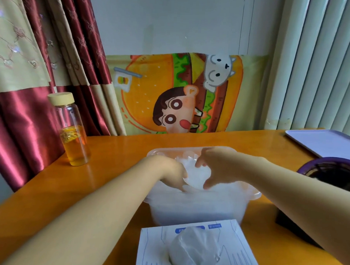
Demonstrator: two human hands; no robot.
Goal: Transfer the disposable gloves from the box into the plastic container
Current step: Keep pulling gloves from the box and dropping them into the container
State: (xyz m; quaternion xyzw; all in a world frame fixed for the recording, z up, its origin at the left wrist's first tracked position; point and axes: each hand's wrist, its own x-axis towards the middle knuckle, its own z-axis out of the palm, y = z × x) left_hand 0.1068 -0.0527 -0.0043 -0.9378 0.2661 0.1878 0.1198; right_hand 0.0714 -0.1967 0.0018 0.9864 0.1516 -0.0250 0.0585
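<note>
Your tabletop [113, 153] fills the lower frame. Its left edge runs diagonally from the lower left up past the bottle, and the widest bare stretch lies left of centre, around your left forearm. The right side is tighter: a pale tray [326, 143] lies at the upper right, a purple-rimmed bowl [329, 160] sits just below it, and a black block [290, 227] stands by your right forearm.

The translucent plastic container [186, 209] stands at centre and looks cloudy white inside; how full it is cannot be told. Its near wall is just behind the box [151, 249] at bottom centre, where a tuft of gloves [193, 249] sticks up through the slot.

Over the container's opening, your left hand [171, 171] and right hand [216, 166] hold a clump of gloves [197, 176] between them, and the fingers [182, 187] of both curl round it.

The capped bottle [74, 132], in the left of the frame, is partly filled with amber liquid.
</note>
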